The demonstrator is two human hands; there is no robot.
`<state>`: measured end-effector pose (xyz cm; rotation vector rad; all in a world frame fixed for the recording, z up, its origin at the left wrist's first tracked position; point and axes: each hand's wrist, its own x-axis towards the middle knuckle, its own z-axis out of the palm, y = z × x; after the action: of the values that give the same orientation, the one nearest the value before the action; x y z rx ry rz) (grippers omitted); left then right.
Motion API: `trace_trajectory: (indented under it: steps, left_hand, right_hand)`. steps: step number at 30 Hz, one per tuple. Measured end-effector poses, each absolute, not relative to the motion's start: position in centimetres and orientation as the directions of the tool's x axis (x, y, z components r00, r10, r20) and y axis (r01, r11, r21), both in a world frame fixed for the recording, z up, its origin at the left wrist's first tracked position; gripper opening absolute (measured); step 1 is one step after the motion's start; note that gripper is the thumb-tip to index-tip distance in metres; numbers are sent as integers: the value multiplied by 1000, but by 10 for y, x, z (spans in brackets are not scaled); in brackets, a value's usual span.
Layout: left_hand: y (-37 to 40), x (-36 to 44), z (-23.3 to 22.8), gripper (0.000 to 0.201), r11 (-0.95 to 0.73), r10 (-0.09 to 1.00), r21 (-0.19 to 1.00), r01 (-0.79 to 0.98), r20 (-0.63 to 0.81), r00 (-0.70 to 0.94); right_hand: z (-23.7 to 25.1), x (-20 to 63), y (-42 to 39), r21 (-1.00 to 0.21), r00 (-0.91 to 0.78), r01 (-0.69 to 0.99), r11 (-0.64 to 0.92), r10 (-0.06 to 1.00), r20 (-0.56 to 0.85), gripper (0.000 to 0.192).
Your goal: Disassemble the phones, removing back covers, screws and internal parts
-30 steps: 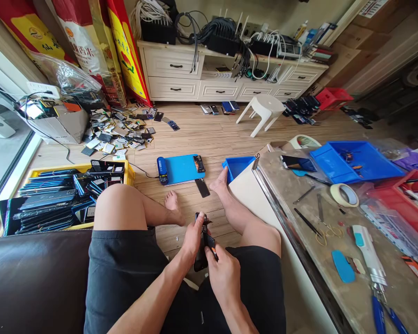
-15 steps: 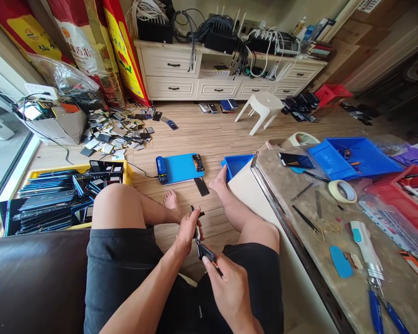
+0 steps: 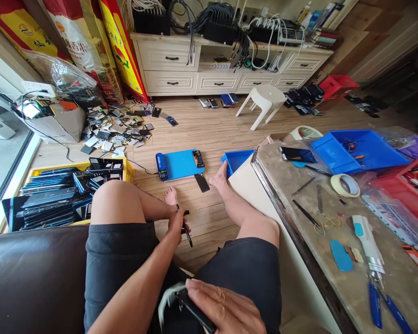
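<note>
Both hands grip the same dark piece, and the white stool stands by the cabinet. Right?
Not the same piece: in the head view, the left hand holds one slim dark piece, and the right hand, apart from it, holds a separate black piece. The white stool does stand by the cabinet.

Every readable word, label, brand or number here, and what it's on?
"仙" on the left bag; next character unclear.
"香米" on the middle bag.
Too small or blurred: right bag, blue device, pliers.
Held black parts: no readable text.
</note>
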<state>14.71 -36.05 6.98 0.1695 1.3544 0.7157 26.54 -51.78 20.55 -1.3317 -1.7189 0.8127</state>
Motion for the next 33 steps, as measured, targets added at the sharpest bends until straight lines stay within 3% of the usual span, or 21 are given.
trace_trajectory:
  steps: [2, 4, 5, 8, 11, 14, 16, 19, 23, 25, 30, 33]
  left_hand:
    - [-353, 147, 78, 35, 764, 584, 503, -404, -805, 102]
    - [-354, 149, 91, 39, 775, 597, 467, -426, -762, 250]
    - [-358, 151, 98, 41, 793, 586, 439, -422, -738, 334]
    - [-379, 157, 117, 40, 859, 507, 355, -368, -688, 519]
    - [-400, 164, 131, 40, 881, 471, 314, -354, -666, 579]
    - [-412, 170, 144, 53, 862, 492, 279, -423, -660, 567]
    - [-415, 172, 151, 61, 844, 520, 309, -439, -670, 529]
    - [-420, 174, 156, 59, 775, 632, 516, -366, -647, 426]
    - [-426, 177, 153, 62, 661, 748, 723, -200, -618, 242]
    - [-426, 179, 148, 70, 649, 759, 747, -142, -626, 177]
    - [-418, 185, 133, 77, 620, 780, 784, -32, -611, 135]
    - [-413, 188, 130, 70, 604, 792, 796, -38, -594, 141]
  right_hand:
    - [211, 273, -513, -942, 63, 328, -74, 996, -56, 24]
    - [210, 284, -503, -931, 303, 14, -365, 889, -344, 28]
    - [207, 291, -497, -891, 361, -174, -419, 815, -453, 35]
    - [195, 306, -484, -743, 320, -543, -391, 721, -614, 46]
    - [181, 310, -480, -655, 235, -658, -372, 724, -648, 40]
    - [170, 305, -478, -580, 204, -733, -356, 699, -686, 43]
    - [165, 300, -476, -545, 190, -762, -349, 684, -704, 50]
    - [161, 290, -473, -555, 150, -753, -354, 729, -668, 59]
    - [153, 275, -470, -764, 217, -532, -365, 813, -540, 54]
    - [145, 271, -469, -836, 316, -414, -360, 805, -502, 51]
    - [125, 273, -461, -878, 446, -281, -389, 757, -478, 55]
    - [119, 276, -456, -916, 482, -122, -383, 784, -392, 38]
